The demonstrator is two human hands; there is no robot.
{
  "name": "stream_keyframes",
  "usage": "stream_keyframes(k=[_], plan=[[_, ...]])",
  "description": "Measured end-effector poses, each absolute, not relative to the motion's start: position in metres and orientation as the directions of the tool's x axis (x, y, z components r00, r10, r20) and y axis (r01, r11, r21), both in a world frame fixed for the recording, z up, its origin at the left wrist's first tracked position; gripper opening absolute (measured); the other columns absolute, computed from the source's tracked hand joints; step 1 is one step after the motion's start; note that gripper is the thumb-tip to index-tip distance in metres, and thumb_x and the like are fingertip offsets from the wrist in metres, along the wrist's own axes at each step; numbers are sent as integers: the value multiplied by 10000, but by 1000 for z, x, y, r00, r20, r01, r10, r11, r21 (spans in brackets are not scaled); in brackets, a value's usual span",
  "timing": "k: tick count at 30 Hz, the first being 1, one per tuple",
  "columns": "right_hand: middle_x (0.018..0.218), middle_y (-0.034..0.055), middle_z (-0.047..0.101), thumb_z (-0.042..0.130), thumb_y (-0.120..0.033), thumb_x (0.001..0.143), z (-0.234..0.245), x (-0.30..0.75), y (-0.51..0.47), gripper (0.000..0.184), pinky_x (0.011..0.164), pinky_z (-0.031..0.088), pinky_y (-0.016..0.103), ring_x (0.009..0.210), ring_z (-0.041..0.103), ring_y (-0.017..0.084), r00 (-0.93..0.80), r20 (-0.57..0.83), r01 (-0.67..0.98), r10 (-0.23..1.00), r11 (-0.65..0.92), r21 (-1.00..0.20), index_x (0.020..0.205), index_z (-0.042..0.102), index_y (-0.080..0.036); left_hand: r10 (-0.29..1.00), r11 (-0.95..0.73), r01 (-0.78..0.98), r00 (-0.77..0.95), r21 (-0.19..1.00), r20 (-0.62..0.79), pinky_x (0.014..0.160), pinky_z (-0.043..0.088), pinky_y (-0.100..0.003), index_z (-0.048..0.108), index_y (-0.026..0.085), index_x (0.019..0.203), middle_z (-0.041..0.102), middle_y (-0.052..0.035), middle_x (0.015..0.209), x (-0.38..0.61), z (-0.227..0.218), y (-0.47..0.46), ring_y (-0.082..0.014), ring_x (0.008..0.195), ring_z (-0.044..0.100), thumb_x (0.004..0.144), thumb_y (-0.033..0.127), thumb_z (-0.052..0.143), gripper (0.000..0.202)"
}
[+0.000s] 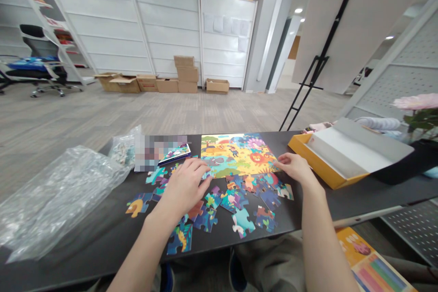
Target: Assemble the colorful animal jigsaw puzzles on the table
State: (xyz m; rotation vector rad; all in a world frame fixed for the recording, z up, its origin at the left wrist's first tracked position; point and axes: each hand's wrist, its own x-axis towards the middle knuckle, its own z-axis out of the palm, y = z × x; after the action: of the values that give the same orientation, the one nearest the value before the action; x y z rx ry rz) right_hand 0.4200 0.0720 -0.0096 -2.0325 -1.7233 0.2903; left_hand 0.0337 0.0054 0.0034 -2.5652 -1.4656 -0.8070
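Here we go, the two hands are working well apart on the dark table (345, 200)! The left hand (185, 187) spreads over loose jigsaw pieces (242, 221), and the right hand (296, 169) sets its fingertips (281, 159) against the edge of the jungle puzzle picture (236, 155) (lion and all). An open yellow box (323, 164) sits to the right, bubble wrap (58, 196) to the left.

free: air above puzzle pieces (242, 221) | obstacles — bubble wrap (58, 200) left, yellow box (323, 164) right
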Motion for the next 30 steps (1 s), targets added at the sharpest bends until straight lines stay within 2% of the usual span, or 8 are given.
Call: stream_keyframes(k=[7,12,17,22,30], plan=[[792,65,763,780,-387,697,-11,419,72,226,668,514,284,743,710,214,177,94,875,980,-113,-470,807,747,-193,784,-537,824,409,180,467,987,509,-458,695,186,1008,709,-93,1108,36,7,4,-274,1100,611,943,260,595,139],[800,60,763,775,-381,699,-13,425,71,236,632,495,277,711,696,206,153,86,876,985,-95,-472,840,767,-192,783,-533,826,400,182,477,971,514,-455,693,200,1007,712,-90,1099,39,10,4,-278,1096,614,936,254,600,129],[948,67,751,789,-417,700,-9,426,69,427,654,491,278,729,665,193,29,37,889,999,-9,-458,1067,782,-200,786,-536,826,411,176,463,975,517,-452,694,186,1019,709,-99,1107,39,8,5,-276,1100,613,943,268,595,148],[957,81,722,748,-420,753,-9,425,68,528,684,487,278,742,641,192,-94,17,901,995,93,-423,1220,746,-175,787,-538,827,424,162,448,979,516,-456,690,171,1026,704,-103,1120,38,5,5,-282,1107,609,949,275,592,162],[976,121,747,775,-391,736,-11,431,68,494,774,516,316,849,684,250,1,38,917,999,14,-399,1169,750,-154,799,-524,835,414,168,436,980,512,-440,684,192,1034,708,-90,1119,35,8,6,-270,1095,617,951,282,587,156]])
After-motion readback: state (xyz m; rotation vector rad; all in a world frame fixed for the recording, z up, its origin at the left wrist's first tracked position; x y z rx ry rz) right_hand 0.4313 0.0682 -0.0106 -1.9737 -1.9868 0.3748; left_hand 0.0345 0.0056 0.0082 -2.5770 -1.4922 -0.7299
